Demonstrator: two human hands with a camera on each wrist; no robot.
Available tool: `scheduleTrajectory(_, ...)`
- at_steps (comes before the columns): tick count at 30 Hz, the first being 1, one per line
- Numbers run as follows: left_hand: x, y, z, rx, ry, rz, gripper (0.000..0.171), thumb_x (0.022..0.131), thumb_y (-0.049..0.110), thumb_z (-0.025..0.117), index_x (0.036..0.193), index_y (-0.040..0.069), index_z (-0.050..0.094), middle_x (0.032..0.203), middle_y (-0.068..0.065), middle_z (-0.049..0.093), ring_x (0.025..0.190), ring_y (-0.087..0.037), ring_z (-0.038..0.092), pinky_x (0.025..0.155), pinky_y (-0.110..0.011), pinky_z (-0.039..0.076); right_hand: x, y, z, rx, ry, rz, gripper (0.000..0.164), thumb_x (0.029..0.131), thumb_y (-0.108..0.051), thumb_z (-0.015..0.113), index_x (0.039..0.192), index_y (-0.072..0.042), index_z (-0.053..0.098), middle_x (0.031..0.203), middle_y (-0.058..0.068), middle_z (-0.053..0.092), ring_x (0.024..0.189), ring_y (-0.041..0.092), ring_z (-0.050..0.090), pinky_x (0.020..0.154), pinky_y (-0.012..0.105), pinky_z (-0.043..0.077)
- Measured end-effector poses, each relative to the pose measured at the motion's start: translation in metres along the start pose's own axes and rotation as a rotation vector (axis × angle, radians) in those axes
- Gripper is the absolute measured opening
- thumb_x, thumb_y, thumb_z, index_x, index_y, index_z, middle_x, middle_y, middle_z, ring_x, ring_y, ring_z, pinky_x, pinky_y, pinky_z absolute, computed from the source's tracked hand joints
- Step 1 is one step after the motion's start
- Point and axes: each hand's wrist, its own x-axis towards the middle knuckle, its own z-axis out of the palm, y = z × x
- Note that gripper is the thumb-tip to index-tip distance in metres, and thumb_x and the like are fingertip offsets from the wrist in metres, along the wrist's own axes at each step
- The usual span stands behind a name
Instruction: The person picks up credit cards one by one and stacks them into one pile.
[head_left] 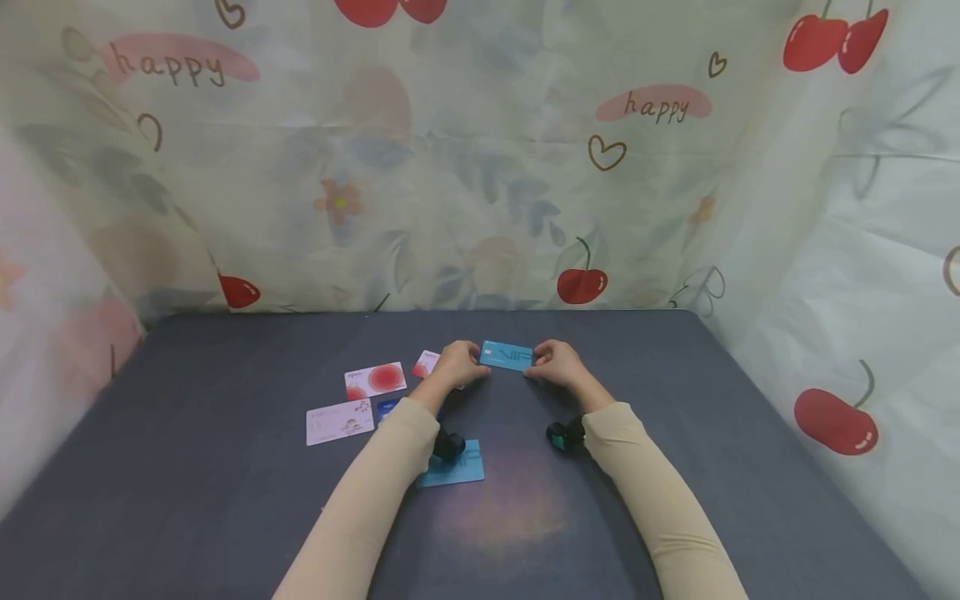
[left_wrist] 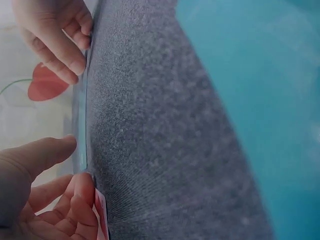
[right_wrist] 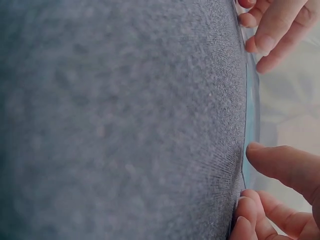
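A light blue card marked VIP (head_left: pixel 506 356) lies at the back of the dark table, between both hands. At its left end, my left hand (head_left: pixel 459 364) holds it with curled fingers and extended thumb. My right hand (head_left: pixel 558 364) holds the other end, its thumb by the near right corner. Seen edge-on in the right wrist view, the card (right_wrist: pixel 250 115) looks low against the table; exact fingertip contact is hard to tell. Another light blue card (head_left: pixel 468 468) lies under my left wrist, partly covered, and fills the right of the left wrist view as a blue surface (left_wrist: pixel 260 90).
Left of my left arm lie a white card with red circles (head_left: pixel 375 379) and a pale pink card (head_left: pixel 339 422). A dark blue card (head_left: pixel 386 408) and a red-and-white card (head_left: pixel 425 362) are partly hidden by my left arm and hand. A printed curtain (head_left: pixel 465 167) hangs behind the table.
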Motion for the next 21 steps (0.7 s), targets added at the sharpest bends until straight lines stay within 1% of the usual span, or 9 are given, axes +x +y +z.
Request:
scheduleTrajectory(2, 0.0009, 0.0001, 0.0006, 0.000, 0.003, -0.009, 0.046, 0.086, 0.017, 0.065, 0.126, -0.003, 0.053, 0.113, -0.018, 0.061, 0.095, -0.025, 0.060, 0.085, -0.035, 0.051, 0.0009, 0.0000, 0.0005, 0.001, 0.000, 0.007, 0.050, 0.078, -0.019, 0.073, 0.119, 0.003, 0.054, 0.105, 0.017, 0.064, 0.087, 0.021, 0.059, 0.075, 0.030, 0.048)
scheduleTrajectory(4, 0.0021, 0.0003, 0.0012, 0.003, 0.007, -0.018, 0.046, 0.086, 0.017, 0.065, 0.126, -0.003, 0.053, 0.114, -0.019, 0.061, 0.091, -0.024, 0.061, 0.081, -0.033, 0.053, 0.0021, 0.0000, 0.0010, -0.001, -0.002, 0.014, 0.050, 0.078, -0.018, 0.073, 0.120, 0.002, 0.054, 0.104, 0.017, 0.063, 0.086, 0.021, 0.058, 0.074, 0.029, 0.047)
scheduleTrajectory(7, 0.0033, 0.0011, 0.0020, 0.015, 0.010, -0.032, 0.046, 0.086, 0.018, 0.065, 0.126, -0.002, 0.054, 0.116, -0.019, 0.061, 0.082, -0.023, 0.062, 0.070, -0.030, 0.053, 0.0036, -0.0003, 0.0018, -0.006, -0.007, 0.021, 0.051, 0.079, -0.019, 0.073, 0.121, 0.002, 0.054, 0.103, 0.016, 0.063, 0.084, 0.019, 0.056, 0.071, 0.026, 0.045)
scheduleTrajectory(9, 0.0039, 0.0017, 0.0028, 0.024, 0.009, -0.041, 0.046, 0.086, 0.018, 0.065, 0.126, -0.002, 0.054, 0.118, -0.019, 0.060, 0.076, -0.022, 0.061, 0.062, -0.028, 0.052, 0.0043, -0.0012, 0.0024, -0.003, -0.010, 0.030, 0.051, 0.079, -0.019, 0.073, 0.122, 0.002, 0.054, 0.102, 0.015, 0.062, 0.083, 0.018, 0.055, 0.070, 0.025, 0.044)
scheduleTrajectory(12, 0.0052, 0.0025, 0.0043, 0.041, 0.006, -0.049, 0.045, 0.086, 0.017, 0.065, 0.125, -0.002, 0.055, 0.121, -0.019, 0.059, 0.071, -0.021, 0.059, 0.057, -0.025, 0.049, 0.0051, -0.0022, 0.0033, 0.002, -0.006, 0.033, 0.051, 0.079, -0.019, 0.073, 0.122, 0.002, 0.054, 0.100, 0.014, 0.062, 0.081, 0.018, 0.054, 0.069, 0.024, 0.043)
scheduleTrajectory(17, 0.0046, 0.0045, 0.0050, 0.066, -0.003, -0.049, 0.045, 0.087, 0.017, 0.065, 0.127, -0.001, 0.055, 0.123, -0.017, 0.059, 0.077, -0.022, 0.060, 0.059, -0.026, 0.049, 0.0075, -0.0018, 0.0053, 0.002, 0.003, 0.041, 0.051, 0.078, -0.018, 0.073, 0.121, 0.001, 0.054, 0.101, 0.014, 0.062, 0.082, 0.018, 0.054, 0.070, 0.026, 0.044)
scheduleTrajectory(21, 0.0035, 0.0062, 0.0050, 0.078, -0.015, -0.044, 0.045, 0.087, 0.017, 0.064, 0.128, 0.000, 0.054, 0.126, -0.017, 0.057, 0.085, -0.025, 0.061, 0.064, -0.028, 0.051, 0.0088, -0.0014, 0.0055, 0.005, 0.007, 0.048, 0.052, 0.078, -0.017, 0.074, 0.122, 0.002, 0.054, 0.100, 0.014, 0.062, 0.081, 0.017, 0.054, 0.070, 0.026, 0.044)
